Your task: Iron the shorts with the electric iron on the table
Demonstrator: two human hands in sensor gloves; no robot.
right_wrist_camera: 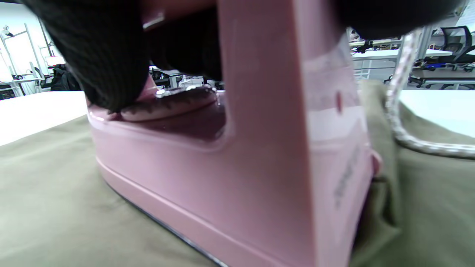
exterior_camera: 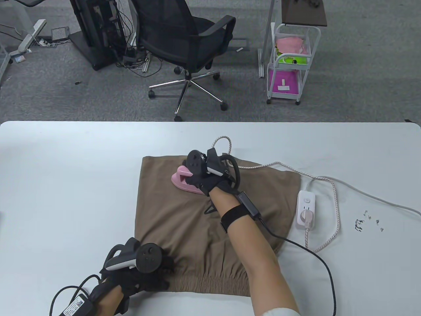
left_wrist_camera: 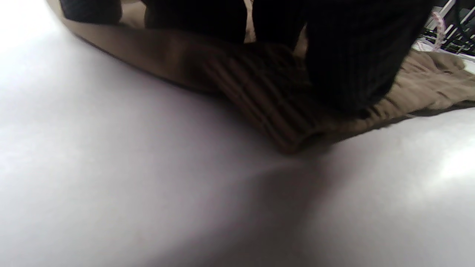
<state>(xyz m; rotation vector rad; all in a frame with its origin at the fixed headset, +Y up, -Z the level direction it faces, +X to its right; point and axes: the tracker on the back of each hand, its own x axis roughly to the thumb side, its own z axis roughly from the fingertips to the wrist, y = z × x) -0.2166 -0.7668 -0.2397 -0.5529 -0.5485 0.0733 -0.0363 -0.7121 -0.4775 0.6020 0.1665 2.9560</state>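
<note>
White table [exterior_camera: 65, 184] — flat brown shorts [exterior_camera: 171, 214], pink iron [exterior_camera: 184, 182] atop.

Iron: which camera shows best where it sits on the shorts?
The table view: the pink iron sits near the top edge of the brown shorts, gripped by the right hand. The right wrist view shows only its side and soleplate edge flat on the fabric, close up. The left wrist view doesn't show it.

The shorts [exterior_camera: 210, 210] are matt brown woven cloth, with a ribbed, gathered waistband [left_wrist_camera: 267, 100]. The iron [right_wrist_camera: 237, 155] has a glossy, smooth pink plastic shell. Its cord [exterior_camera: 324, 237] is braided fabric. The table [exterior_camera: 65, 171] is smooth and white. Both gloves look like black knit.
</note>
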